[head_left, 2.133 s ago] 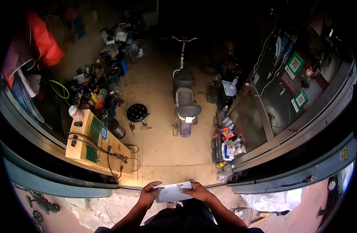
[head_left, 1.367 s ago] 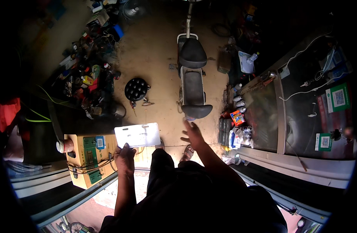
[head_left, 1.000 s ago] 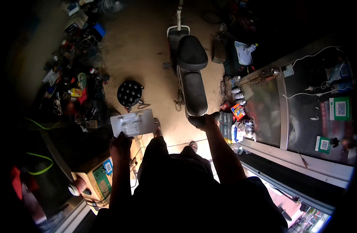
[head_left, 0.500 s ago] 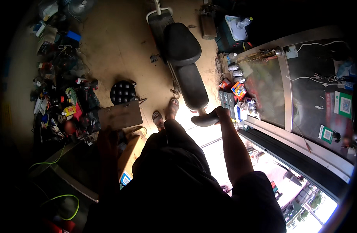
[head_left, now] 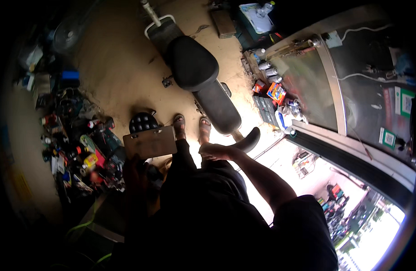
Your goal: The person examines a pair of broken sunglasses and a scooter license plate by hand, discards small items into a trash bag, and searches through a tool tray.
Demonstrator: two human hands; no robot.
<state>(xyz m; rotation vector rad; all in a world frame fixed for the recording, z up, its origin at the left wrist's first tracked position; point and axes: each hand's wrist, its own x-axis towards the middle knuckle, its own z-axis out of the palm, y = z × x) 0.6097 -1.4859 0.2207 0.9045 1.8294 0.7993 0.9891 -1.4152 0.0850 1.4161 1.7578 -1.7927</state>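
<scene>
My left hand (head_left: 136,168), in deep shadow, grips the lower edge of a thin brownish-grey rectangular plate (head_left: 150,142) with small slots near its upper corners. Beyond the plate a round black quilted stool seat (head_left: 143,122) is partly covered by it. My right hand (head_left: 215,151) has its fingers curled in front of my thigh, overlapping the left end of a black curved rear piece (head_left: 248,140); whether it touches that piece or holds something is hidden. An electric bike with a wide black saddle (head_left: 192,63) and a long rear cushion (head_left: 218,106) stands just ahead.
Bottles, tools and small parts (head_left: 88,158) are heaped along the left. Cans (head_left: 272,72), an orange box (head_left: 276,92) and dark cartons (head_left: 265,109) line a glass door (head_left: 307,86) at right. A fan (head_left: 68,35) stands far left. Bright daylight enters at lower right.
My right hand has left the right end of the curved rear piece and moved left toward my body. The plate stays in my left hand. My feet and the view have shifted.
</scene>
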